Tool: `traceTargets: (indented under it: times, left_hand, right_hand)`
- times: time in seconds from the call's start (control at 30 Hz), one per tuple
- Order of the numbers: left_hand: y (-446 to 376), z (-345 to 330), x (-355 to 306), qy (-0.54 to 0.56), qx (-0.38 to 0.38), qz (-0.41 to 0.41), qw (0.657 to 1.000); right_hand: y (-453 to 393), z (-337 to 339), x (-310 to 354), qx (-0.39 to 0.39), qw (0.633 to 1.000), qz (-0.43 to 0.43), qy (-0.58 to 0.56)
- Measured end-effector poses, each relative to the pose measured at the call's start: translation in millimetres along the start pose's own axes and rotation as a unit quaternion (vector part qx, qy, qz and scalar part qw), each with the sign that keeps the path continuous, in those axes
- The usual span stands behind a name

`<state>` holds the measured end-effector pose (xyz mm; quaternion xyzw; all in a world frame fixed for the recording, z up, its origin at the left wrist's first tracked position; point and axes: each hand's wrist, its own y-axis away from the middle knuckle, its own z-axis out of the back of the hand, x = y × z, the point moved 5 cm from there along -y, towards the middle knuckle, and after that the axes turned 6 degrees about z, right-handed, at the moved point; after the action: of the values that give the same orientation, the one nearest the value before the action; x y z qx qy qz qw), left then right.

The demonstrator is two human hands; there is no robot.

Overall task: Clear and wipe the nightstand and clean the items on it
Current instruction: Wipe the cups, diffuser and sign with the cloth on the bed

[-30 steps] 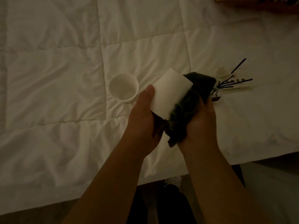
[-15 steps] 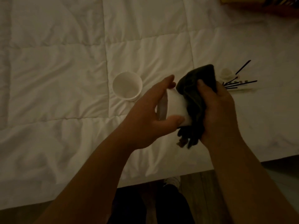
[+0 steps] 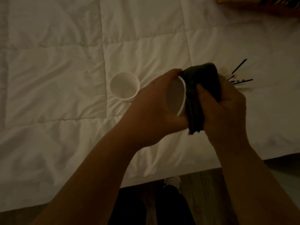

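Two hands work together above the bed's near edge: left hand (image 3: 155,109) grips the small white round cup (image 3: 176,96) steady while right hand (image 3: 227,108) clutches the dark cloth (image 3: 203,85), rubbing its side.

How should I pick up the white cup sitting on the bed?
Hold the white cup by its round side wall, coming down from above. It stands upright with its mouth open, on the soft, wrinkled blanket, so it could tip. Put your thumb on one side and fingers on the other, then lift straight up.
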<state>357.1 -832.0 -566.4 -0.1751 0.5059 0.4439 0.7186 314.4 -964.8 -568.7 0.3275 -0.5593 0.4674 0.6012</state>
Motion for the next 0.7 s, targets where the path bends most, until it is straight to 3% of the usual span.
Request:
traceTargets:
  times: [0.17, 0.27, 0.43, 0.6, 0.7]
  left_hand:
    - [9.8, -5.3, 2.3, -0.012, 0.047, -0.017, 0.999]
    - [10.0, -4.1, 3.8, -0.013, 0.034, -0.021, 0.999]
    - [11.1, -17.0, 8.2, -0.015, -0.051, 0.028, 0.998]
    - [6.6, -33.1, 13.8, 0.029, -0.093, 0.055, 0.994]
    - [0.2, -35.1, 13.7, -0.043, -0.15, 0.058, 0.986]
  right_hand:
    - [-11.2, 2.2, -22.9, 0.041, 0.979, -0.174, -0.099]
    - [-4.2, -0.1, -34.3, 0.038, 0.956, -0.249, -0.153]
    - [8.5, 8.2, -50.8, -0.012, 0.945, -0.276, -0.177]
    - [29.2, 12.3, -69.5, -0.111, 0.882, -0.345, -0.301]
    - [37.9, 16.9, -71.7, -0.129, 0.883, -0.339, -0.297]
